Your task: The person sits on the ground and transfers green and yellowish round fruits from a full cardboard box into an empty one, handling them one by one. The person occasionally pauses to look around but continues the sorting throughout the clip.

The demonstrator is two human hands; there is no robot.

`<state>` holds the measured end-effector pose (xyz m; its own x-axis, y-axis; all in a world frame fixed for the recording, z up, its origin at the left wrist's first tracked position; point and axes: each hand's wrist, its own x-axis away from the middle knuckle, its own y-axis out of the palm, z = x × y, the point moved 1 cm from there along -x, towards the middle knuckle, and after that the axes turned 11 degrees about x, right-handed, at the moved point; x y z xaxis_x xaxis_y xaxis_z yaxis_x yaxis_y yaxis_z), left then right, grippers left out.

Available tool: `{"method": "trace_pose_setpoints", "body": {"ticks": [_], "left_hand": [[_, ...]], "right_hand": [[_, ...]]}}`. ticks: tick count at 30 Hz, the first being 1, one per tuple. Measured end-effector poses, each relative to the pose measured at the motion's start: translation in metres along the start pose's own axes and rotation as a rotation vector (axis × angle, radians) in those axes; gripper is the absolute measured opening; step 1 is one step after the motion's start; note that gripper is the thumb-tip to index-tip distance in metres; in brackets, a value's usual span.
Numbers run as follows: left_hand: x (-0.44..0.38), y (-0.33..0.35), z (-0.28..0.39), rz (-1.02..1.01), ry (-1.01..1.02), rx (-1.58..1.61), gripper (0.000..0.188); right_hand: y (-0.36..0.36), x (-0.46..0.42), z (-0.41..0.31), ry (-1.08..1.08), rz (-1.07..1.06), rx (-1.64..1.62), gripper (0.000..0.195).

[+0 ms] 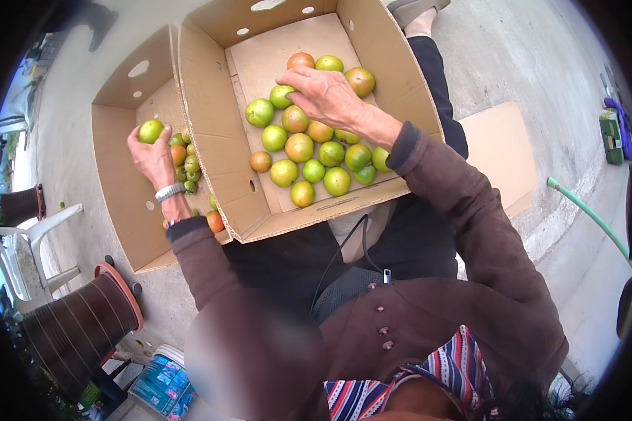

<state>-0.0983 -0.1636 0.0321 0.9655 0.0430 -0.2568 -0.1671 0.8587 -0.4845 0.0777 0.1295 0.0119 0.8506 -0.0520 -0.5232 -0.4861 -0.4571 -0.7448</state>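
Observation:
My left hand [155, 155], with a metal-banded watch on the wrist, holds a green tomato [150, 131] between thumb and fingers above the left cardboard box [118, 158]. Smaller green and orange tomatoes [191, 163] lie in that box, partly hidden by its wall. Over the right cardboard box [210, 131] reaches my right hand [326, 97], palm down. Its thumb and fingertips are at a green tomato [280, 98]; whether they grip it cannot be told. Several green tomatoes and reddish ones, such as an orange tomato [300, 60], lie loose on the box's bottom.
The boxes stand side by side, the right one before my lap. A flat cardboard piece [500, 152] and a green hose [592, 218] lie at right. To the left are a white plastic chair [31, 252], a dark planter [84, 326] and a blue-labelled bucket [163, 381].

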Motion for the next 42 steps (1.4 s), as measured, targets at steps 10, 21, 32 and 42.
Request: {"method": "trace_pose_setpoints", "body": {"ticks": [10, 21, 32, 42], "left_hand": [[0.112, 0.066, 0.091, -1.014, -0.315, 0.588, 0.091], [0.085, 0.052, 0.069, -0.587, -0.279, 1.125, 0.062], [0.024, -0.095, -0.083, -0.224, -0.337, 0.244, 0.043], [0.064, -0.001, -0.104, -1.150, -0.345, -0.526, 0.057]], "right_hand": [[-0.028, 0.007, -0.026, -0.164, -0.282, -0.368, 0.053], [0.018, 0.034, 0.026, 0.112, -0.541, 0.258, 0.053], [0.004, 0.017, 0.019, 0.135, -0.371, 0.179, 0.053], [0.006, 0.023, 0.030, 0.115, -0.373, 0.184, 0.016]]}}
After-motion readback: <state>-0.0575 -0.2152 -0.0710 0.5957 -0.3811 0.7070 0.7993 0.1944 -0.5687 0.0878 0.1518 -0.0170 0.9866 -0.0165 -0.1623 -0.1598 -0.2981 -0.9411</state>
